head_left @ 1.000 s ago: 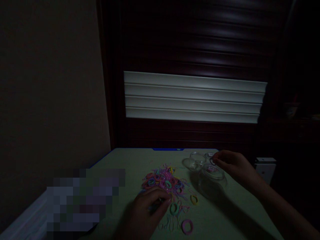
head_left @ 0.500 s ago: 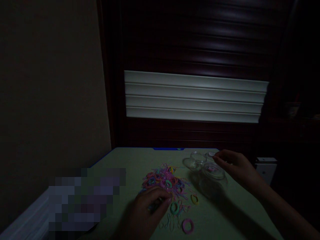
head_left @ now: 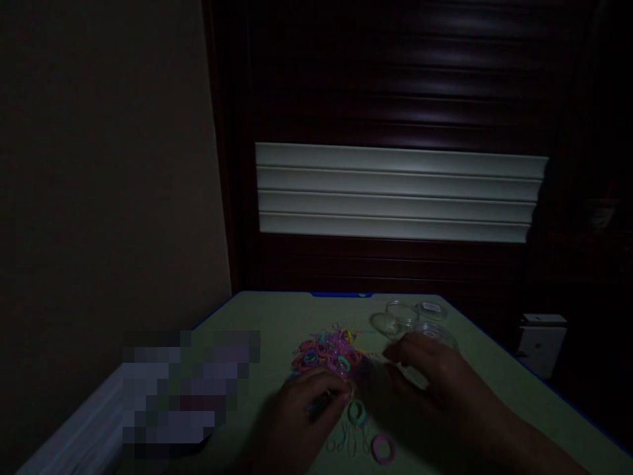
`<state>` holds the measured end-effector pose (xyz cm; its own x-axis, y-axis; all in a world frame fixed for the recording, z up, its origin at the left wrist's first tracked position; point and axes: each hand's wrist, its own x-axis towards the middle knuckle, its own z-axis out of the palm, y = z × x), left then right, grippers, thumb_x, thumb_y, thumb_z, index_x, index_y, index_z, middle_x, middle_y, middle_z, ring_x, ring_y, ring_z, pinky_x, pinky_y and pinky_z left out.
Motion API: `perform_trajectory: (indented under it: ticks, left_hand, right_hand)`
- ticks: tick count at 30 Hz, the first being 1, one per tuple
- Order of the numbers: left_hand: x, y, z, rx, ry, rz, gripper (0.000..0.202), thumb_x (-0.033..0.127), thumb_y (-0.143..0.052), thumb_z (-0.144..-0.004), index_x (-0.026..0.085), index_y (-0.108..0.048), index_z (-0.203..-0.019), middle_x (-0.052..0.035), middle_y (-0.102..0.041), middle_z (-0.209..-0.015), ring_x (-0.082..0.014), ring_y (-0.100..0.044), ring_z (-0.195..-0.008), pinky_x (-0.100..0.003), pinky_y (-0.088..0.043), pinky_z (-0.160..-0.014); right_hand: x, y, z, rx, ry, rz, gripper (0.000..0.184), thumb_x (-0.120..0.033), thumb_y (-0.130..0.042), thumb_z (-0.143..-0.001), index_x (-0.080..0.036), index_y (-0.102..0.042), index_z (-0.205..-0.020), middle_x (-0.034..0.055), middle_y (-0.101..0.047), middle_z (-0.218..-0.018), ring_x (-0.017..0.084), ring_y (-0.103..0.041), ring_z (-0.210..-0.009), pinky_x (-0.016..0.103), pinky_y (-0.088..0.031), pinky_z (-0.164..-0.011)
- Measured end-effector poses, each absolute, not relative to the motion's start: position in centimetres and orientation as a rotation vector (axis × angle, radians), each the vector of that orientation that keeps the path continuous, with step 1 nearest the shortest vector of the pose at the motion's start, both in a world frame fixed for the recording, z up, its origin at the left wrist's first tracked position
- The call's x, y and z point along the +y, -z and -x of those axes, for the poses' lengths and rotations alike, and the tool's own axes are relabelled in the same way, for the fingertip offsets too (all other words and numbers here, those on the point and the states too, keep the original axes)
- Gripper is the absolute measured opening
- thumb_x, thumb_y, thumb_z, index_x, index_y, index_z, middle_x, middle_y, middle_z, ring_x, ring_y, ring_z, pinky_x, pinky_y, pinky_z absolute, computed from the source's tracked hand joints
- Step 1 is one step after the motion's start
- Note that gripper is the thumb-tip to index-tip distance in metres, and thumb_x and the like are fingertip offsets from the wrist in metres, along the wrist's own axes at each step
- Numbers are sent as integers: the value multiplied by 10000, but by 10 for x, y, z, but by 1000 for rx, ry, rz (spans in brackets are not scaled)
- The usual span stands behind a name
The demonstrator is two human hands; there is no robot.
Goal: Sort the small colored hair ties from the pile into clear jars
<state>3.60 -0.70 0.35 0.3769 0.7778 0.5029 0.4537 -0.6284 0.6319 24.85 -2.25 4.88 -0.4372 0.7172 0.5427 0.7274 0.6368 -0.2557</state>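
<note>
My left hand (head_left: 309, 412) is low in the middle, thumb and forefinger pinched on a thin yellowish hair tie (head_left: 352, 392). Something dark shows in its curled palm, too dim to name. Just beyond it lies a heap of colourful hair ties (head_left: 329, 353), pink, red, blue and green among them. My right hand (head_left: 438, 373) hovers right of the heap, thumb and fingers apart, with nothing visible between them. Close to my left fingertips rests a green hair tie (head_left: 357, 413). Nearer the front are a pink hair tie (head_left: 384, 449) and several thin pale elastics (head_left: 351, 441).
Behind my right hand stand a clear round jar (head_left: 401, 316), a clear lid (head_left: 431, 310) with a label, and a larger clear container (head_left: 438, 332), partly covered. The pale table (head_left: 267, 313) has a blue edge. A white box (head_left: 542, 348) stands beyond its right side.
My right hand has come left and nearer from the clear containers, and its fingers have parted. My left hand keeps its pinch. The view has shifted slightly left.
</note>
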Motion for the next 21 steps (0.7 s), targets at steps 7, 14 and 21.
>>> perform_trajectory:
  ticks: [7, 14, 21]
  left_hand:
    - [-3, -6, -29, 843, -1107, -2650, 133, 93, -483, -835, 176, -584, -855, -19, -614, -829, -141, -555, -806, -243, -427, -749]
    - [-5, 3, -30, 762, -835, -3028, 136, 111, -428, -870, 152, -558, -870, -51, -572, -850, -172, -508, -812, -278, -427, -723]
    - [-2, 10, -37, 778, -700, -3144, 147, 153, -412, -899, 153, -559, -890, -49, -563, -869, -175, -493, -823, -290, -418, -734]
  right_hand:
    - [-20, -26, -237, -2577, 14, 1116, 154, -198, -393, -872, -204, -527, -796, -19, -560, -727, 87, -462, -613, 204, -315, -572]
    - [-20, -35, -240, -2514, 77, 1170, 214, -231, -372, -883, -196, -464, -693, -24, -513, -660, 84, -410, -568, 222, -271, -538]
    - [-21, -36, -239, -2530, 99, 1152, 201, -227, -379, -880, -192, -469, -703, -23, -520, -673, 81, -410, -573, 224, -271, -544]
